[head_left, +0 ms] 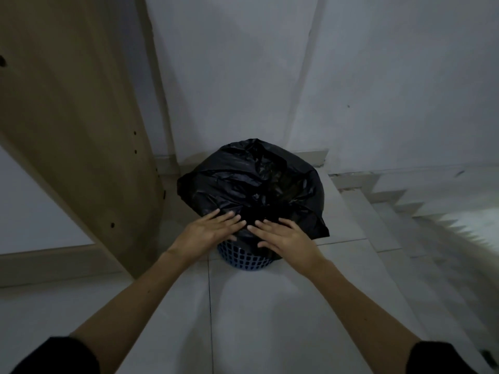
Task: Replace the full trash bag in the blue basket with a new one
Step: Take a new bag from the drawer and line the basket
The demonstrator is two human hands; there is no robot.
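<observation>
A bulging black trash bag [251,184] fills the blue lattice basket [243,259], which stands on the tiled floor in a corner. The bag spills over the rim and hides most of the basket; only its near lower wall shows. My left hand [209,229] lies flat on the bag's near left side, fingers straight and spread. My right hand [283,236] lies flat on the near right side, fingers straight, thumb low against the plastic. The fingertips of both hands almost meet at the middle.
A tall wooden panel [81,130] leans or stands at the left, close beside the basket. White walls [243,76] meet behind it. A staircase [418,211] drops away at the right. Pale floor tiles [243,306] lie between me and the basket.
</observation>
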